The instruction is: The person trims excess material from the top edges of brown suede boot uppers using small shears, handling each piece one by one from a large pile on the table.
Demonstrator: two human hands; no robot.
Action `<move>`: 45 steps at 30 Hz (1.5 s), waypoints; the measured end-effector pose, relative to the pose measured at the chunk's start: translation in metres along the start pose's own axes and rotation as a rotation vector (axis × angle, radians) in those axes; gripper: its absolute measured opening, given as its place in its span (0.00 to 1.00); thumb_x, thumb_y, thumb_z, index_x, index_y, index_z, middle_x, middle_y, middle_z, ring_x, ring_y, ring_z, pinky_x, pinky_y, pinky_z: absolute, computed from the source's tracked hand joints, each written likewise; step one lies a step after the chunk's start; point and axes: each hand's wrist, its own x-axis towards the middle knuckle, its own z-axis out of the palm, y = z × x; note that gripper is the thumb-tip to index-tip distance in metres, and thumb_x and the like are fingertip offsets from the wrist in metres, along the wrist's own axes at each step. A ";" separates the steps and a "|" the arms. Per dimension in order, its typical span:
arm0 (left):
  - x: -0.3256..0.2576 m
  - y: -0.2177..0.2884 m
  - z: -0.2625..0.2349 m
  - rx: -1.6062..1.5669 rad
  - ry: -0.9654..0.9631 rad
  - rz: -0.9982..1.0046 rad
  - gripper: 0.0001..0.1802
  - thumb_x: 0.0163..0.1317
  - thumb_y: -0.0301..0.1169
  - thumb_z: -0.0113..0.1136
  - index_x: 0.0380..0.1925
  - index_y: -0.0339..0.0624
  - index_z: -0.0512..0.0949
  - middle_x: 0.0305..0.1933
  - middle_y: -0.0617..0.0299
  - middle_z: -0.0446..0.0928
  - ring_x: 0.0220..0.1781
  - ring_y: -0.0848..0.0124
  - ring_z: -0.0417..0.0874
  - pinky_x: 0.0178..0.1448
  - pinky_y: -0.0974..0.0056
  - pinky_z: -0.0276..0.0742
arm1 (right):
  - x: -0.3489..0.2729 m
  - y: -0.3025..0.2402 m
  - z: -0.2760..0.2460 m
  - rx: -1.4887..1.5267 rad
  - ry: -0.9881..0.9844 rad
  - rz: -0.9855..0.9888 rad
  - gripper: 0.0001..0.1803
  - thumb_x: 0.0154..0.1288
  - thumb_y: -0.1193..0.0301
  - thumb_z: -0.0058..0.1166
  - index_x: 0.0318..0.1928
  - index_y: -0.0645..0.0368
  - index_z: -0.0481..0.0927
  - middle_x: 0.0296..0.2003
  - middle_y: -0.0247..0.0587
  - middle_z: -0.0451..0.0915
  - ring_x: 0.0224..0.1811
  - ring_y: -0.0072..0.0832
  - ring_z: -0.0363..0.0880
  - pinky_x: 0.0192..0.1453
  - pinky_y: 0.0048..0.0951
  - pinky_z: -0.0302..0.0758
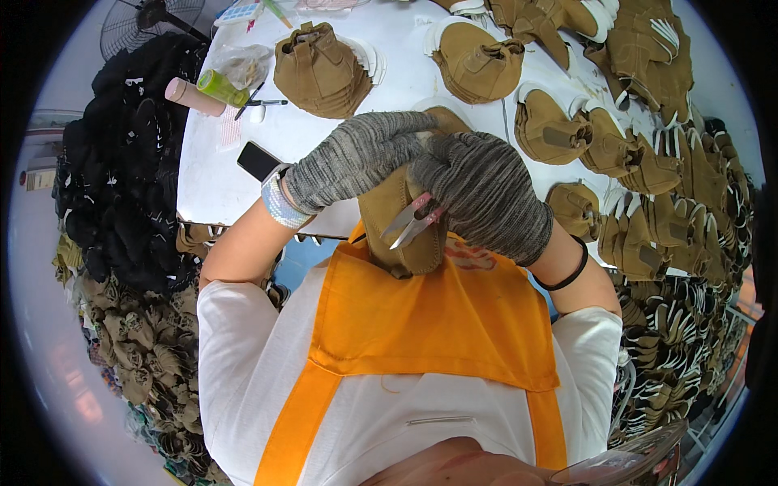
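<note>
Black, tangled pieces lie heaped in a tall pile (121, 154) along the left of the frame, with a dark heap of brownish offcuts (150, 356) below it. At the upper left of the white table (219, 174) sit a pink cylinder (193, 96), a green bottle (220, 87), a pen (263, 103) and a dark phone (259, 160) near the table's edge.

Just right of the phone, the left hand (356, 158), in a grey knitted glove, has its fingers clenched around the top of a tan suede shoe upper (401, 219), which hangs at the centre of the frame between the table's near edge and the orange apron (438, 316). The right hand (486, 194), gloved the same way, is closed on small pink-handled thread snips (412, 223) whose blades lie against the upper's face; it also seems to steady the piece.

As a judgement, trimming on this piece is under way, and I cannot tell how much of it is left. Across the upper centre and right of the table lie stacks of tan uppers (324, 69), and more crowd the right side (648, 202); which are already trimmed cannot be read. Dark piles with white stripes (673, 340) fill the lower right.
</note>
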 end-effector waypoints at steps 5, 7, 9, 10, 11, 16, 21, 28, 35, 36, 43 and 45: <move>-0.003 0.012 -0.004 -0.136 0.000 -0.008 0.22 0.71 0.39 0.49 0.58 0.37 0.72 0.54 0.51 0.79 0.54 0.62 0.81 0.59 0.63 0.76 | -0.002 -0.011 -0.014 0.223 0.015 0.257 0.17 0.57 0.72 0.59 0.47 0.64 0.78 0.34 0.41 0.81 0.35 0.31 0.82 0.36 0.31 0.79; -0.003 0.005 -0.002 -0.181 0.009 -0.031 0.22 0.71 0.40 0.49 0.58 0.37 0.73 0.53 0.51 0.79 0.54 0.63 0.81 0.59 0.63 0.75 | 0.001 -0.015 -0.023 0.092 0.005 0.144 0.16 0.61 0.70 0.57 0.48 0.63 0.78 0.34 0.41 0.82 0.35 0.33 0.82 0.38 0.34 0.80; -0.002 -0.004 0.000 -0.224 0.006 -0.034 0.22 0.71 0.40 0.49 0.57 0.36 0.73 0.53 0.51 0.79 0.53 0.63 0.81 0.59 0.63 0.75 | 0.001 -0.015 -0.025 -0.208 0.078 -0.078 0.15 0.56 0.70 0.59 0.44 0.60 0.80 0.31 0.40 0.82 0.29 0.32 0.82 0.31 0.34 0.79; -0.003 -0.008 0.001 -0.246 0.001 -0.030 0.22 0.71 0.41 0.49 0.57 0.36 0.73 0.52 0.51 0.79 0.53 0.63 0.81 0.59 0.63 0.75 | 0.003 -0.020 -0.028 -0.141 0.021 -0.027 0.15 0.53 0.68 0.59 0.43 0.57 0.81 0.34 0.42 0.82 0.33 0.35 0.81 0.34 0.33 0.78; -0.002 -0.010 0.001 -0.265 -0.002 -0.026 0.23 0.71 0.41 0.49 0.57 0.36 0.73 0.52 0.51 0.80 0.53 0.63 0.81 0.59 0.62 0.75 | 0.004 -0.020 -0.027 -0.229 0.021 -0.064 0.15 0.54 0.68 0.58 0.43 0.57 0.81 0.35 0.43 0.82 0.35 0.35 0.81 0.36 0.33 0.78; 0.004 0.005 0.000 -0.026 -0.011 -0.075 0.23 0.69 0.43 0.52 0.56 0.38 0.74 0.49 0.52 0.81 0.51 0.60 0.82 0.57 0.62 0.76 | 0.014 -0.021 -0.024 -0.450 0.106 -0.210 0.23 0.37 0.67 0.68 0.41 0.53 0.83 0.31 0.39 0.79 0.30 0.36 0.80 0.32 0.34 0.77; 0.008 0.030 -0.004 0.086 -0.012 0.034 0.22 0.71 0.41 0.49 0.58 0.42 0.73 0.50 0.55 0.81 0.50 0.59 0.82 0.56 0.63 0.77 | 0.010 -0.020 -0.025 -0.231 0.025 0.024 0.25 0.37 0.68 0.70 0.42 0.56 0.82 0.40 0.43 0.80 0.38 0.40 0.81 0.41 0.36 0.78; 0.006 0.026 -0.004 -0.399 -0.008 -0.060 0.34 0.66 0.55 0.51 0.60 0.39 0.72 0.55 0.53 0.78 0.57 0.65 0.78 0.63 0.63 0.71 | -0.027 0.003 -0.016 0.053 0.697 0.294 0.14 0.53 0.73 0.67 0.42 0.58 0.81 0.35 0.36 0.82 0.30 0.24 0.78 0.35 0.24 0.76; 0.002 0.009 -0.004 -0.443 0.009 -0.134 0.40 0.57 0.55 0.62 0.63 0.40 0.70 0.56 0.55 0.76 0.59 0.66 0.76 0.65 0.63 0.69 | -0.153 0.152 0.028 -0.036 0.503 1.103 0.18 0.67 0.60 0.54 0.48 0.62 0.78 0.41 0.49 0.81 0.43 0.38 0.78 0.50 0.33 0.75; 0.000 0.007 -0.002 -0.355 0.019 -0.066 0.41 0.56 0.54 0.64 0.64 0.41 0.69 0.57 0.55 0.76 0.59 0.66 0.76 0.65 0.62 0.68 | -0.190 0.185 0.049 -0.278 0.349 1.154 0.20 0.68 0.59 0.51 0.50 0.62 0.76 0.42 0.53 0.81 0.46 0.44 0.79 0.52 0.37 0.74; -0.003 0.012 -0.001 -0.254 0.060 -0.089 0.42 0.54 0.49 0.68 0.64 0.40 0.67 0.59 0.56 0.74 0.60 0.66 0.74 0.66 0.62 0.67 | -0.285 0.235 0.127 -0.456 0.434 1.457 0.19 0.70 0.61 0.42 0.55 0.58 0.74 0.46 0.60 0.76 0.52 0.56 0.74 0.56 0.45 0.71; -0.003 0.014 0.002 -0.286 0.111 -0.095 0.39 0.56 0.49 0.66 0.63 0.39 0.69 0.59 0.56 0.74 0.59 0.67 0.74 0.66 0.62 0.67 | -0.280 0.238 0.131 -0.478 0.434 1.496 0.18 0.70 0.61 0.42 0.53 0.58 0.74 0.48 0.61 0.75 0.52 0.57 0.73 0.56 0.45 0.71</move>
